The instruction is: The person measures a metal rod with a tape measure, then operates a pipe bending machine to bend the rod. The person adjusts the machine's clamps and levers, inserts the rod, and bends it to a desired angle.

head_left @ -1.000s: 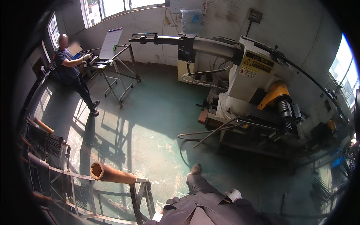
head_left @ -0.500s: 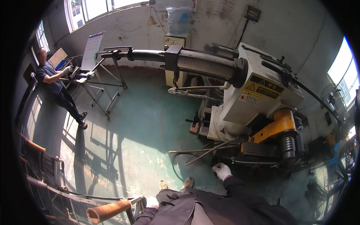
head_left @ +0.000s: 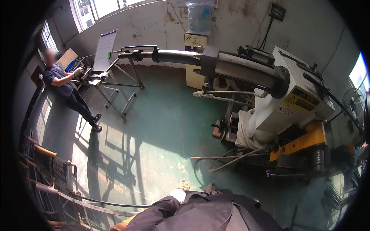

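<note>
My left hand (head_left: 178, 194), in a white glove, is in front of my body above my shoes (head_left: 185, 185). Sunlight bleaches it, so its fingers cannot be made out. Only a thin pale edge of what seems to be my right hand (head_left: 256, 200) shows beside my dark jacket, its fingers hidden. No object is visible in either hand. An orange-brown roller (head_left: 122, 224) lies below my left sleeve, partly covered by it. Ahead to the right stands a large machine (head_left: 266, 111) with a long metal cylinder arm (head_left: 243, 69) and an orange bracket (head_left: 302, 140).
A hose (head_left: 223, 163) sticks out low from the machine over the green floor (head_left: 162, 115). At far left a person (head_left: 59, 77) in gloves works at a metal-frame table (head_left: 96, 82) with a whiteboard (head_left: 105, 50). A metal rack (head_left: 69, 196) runs along the lower left.
My view has shifted, so the machine and table sit further right. My right hand has drawn back from beside the machine to near my body. My left hand has come forward.
</note>
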The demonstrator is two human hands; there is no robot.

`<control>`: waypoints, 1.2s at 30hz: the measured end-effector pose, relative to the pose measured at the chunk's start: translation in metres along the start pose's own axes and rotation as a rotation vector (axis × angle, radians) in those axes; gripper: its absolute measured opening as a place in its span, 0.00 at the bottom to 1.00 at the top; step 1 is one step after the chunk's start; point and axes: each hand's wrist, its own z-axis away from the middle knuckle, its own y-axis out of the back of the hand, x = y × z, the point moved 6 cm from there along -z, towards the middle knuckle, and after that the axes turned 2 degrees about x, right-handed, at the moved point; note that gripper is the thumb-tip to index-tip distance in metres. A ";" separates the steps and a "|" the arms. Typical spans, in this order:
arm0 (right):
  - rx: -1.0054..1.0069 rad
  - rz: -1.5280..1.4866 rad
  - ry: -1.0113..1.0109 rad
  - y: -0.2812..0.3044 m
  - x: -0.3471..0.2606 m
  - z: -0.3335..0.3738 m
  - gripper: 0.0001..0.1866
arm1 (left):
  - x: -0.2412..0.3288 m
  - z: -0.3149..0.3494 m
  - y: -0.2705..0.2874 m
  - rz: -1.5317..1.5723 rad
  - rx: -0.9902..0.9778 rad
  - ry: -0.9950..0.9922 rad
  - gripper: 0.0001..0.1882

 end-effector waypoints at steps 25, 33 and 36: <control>-0.042 -0.152 0.162 0.021 -0.170 0.043 0.20 | -0.053 0.135 0.141 0.281 0.772 -0.062 0.08; -0.422 -0.644 0.250 0.042 -0.320 0.058 0.12 | -0.100 0.164 0.251 0.945 0.969 0.316 0.04; -0.706 -0.795 0.425 0.047 -0.420 0.095 0.16 | -0.080 0.152 0.275 1.343 0.975 0.302 0.10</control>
